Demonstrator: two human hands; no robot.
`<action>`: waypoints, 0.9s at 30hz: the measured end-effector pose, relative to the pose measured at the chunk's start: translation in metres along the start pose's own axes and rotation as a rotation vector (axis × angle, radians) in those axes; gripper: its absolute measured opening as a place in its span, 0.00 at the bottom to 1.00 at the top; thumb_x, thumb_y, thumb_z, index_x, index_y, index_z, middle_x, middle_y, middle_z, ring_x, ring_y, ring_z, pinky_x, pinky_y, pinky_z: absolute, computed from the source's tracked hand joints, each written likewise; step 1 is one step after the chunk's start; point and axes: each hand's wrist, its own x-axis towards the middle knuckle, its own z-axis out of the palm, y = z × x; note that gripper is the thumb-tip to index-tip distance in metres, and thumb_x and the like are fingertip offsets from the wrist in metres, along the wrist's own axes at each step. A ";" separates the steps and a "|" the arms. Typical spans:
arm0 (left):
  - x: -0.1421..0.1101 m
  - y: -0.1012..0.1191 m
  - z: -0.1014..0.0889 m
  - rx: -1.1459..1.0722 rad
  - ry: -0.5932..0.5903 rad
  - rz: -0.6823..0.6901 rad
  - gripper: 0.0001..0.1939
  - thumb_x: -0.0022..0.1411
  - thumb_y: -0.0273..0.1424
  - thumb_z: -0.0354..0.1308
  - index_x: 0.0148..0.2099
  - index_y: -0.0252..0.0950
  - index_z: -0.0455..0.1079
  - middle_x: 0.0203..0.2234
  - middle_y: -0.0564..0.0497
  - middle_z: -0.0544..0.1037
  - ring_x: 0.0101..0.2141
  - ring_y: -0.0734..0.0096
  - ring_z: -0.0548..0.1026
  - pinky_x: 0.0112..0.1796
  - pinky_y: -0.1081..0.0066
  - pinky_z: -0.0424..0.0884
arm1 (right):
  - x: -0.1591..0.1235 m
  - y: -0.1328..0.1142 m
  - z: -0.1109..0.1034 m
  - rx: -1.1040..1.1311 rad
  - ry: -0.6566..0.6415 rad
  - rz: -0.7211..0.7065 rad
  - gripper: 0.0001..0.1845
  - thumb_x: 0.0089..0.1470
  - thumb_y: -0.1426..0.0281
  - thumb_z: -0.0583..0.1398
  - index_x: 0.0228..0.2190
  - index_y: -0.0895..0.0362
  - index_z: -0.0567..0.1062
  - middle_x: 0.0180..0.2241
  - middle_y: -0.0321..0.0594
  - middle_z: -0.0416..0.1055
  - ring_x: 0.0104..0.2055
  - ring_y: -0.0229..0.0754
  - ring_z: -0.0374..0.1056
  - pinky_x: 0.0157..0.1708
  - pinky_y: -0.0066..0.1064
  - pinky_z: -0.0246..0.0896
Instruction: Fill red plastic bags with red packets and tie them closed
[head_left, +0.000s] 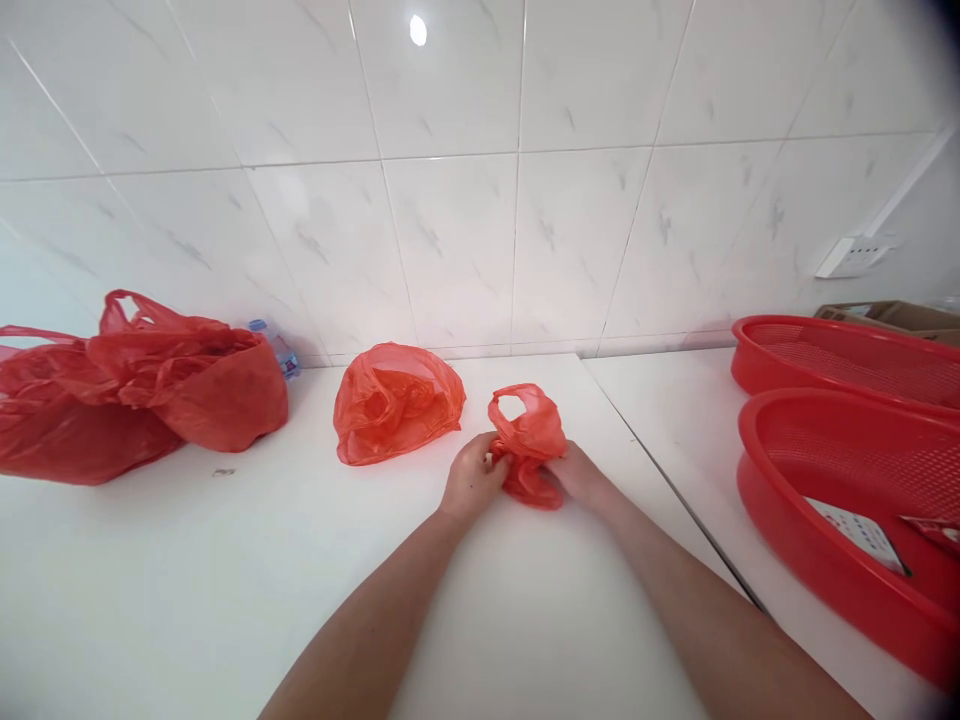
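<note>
A small crumpled red plastic bag (529, 440) sits on the white counter (225, 580) in the middle of the view, one handle loop standing up. My left hand (472, 478) grips its left side with curled fingers. My right hand (577, 475) holds its right side, fingers closed into the plastic. Both forearms reach in from the bottom edge.
A puffed red bag (394, 400) lies just left of my hands. A big heap of red bags (135, 385) sits far left, with a water bottle (276, 345) behind it. Two red mesh baskets (847, 470) stand at the right; the nearer one holds packets. A tiled wall backs the counter.
</note>
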 end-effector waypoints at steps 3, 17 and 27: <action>0.006 -0.011 -0.005 -0.045 0.150 -0.158 0.10 0.54 0.26 0.48 0.34 0.39 0.70 0.26 0.54 0.73 0.28 0.72 0.70 0.31 0.71 0.67 | 0.003 0.007 -0.016 0.147 -0.032 0.060 0.07 0.41 0.67 0.62 0.24 0.58 0.73 0.23 0.35 0.71 0.26 0.38 0.65 0.26 0.29 0.58; 0.012 -0.017 -0.022 -0.947 0.279 -0.288 0.07 0.48 0.26 0.55 0.31 0.36 0.59 0.32 0.50 0.74 0.37 0.69 0.75 0.43 0.61 0.70 | 0.014 0.004 -0.048 0.409 0.236 0.003 0.13 0.42 0.69 0.63 0.34 0.54 0.71 0.35 0.39 0.72 0.36 0.43 0.69 0.33 0.34 0.66; 0.006 -0.006 -0.020 -0.928 0.139 -0.290 0.07 0.53 0.30 0.59 0.33 0.35 0.63 0.33 0.51 0.75 0.33 0.74 0.74 0.43 0.65 0.68 | 0.000 -0.008 -0.046 -0.234 0.786 -0.275 0.17 0.51 0.58 0.56 0.41 0.54 0.66 0.36 0.38 0.65 0.37 0.42 0.63 0.36 0.35 0.61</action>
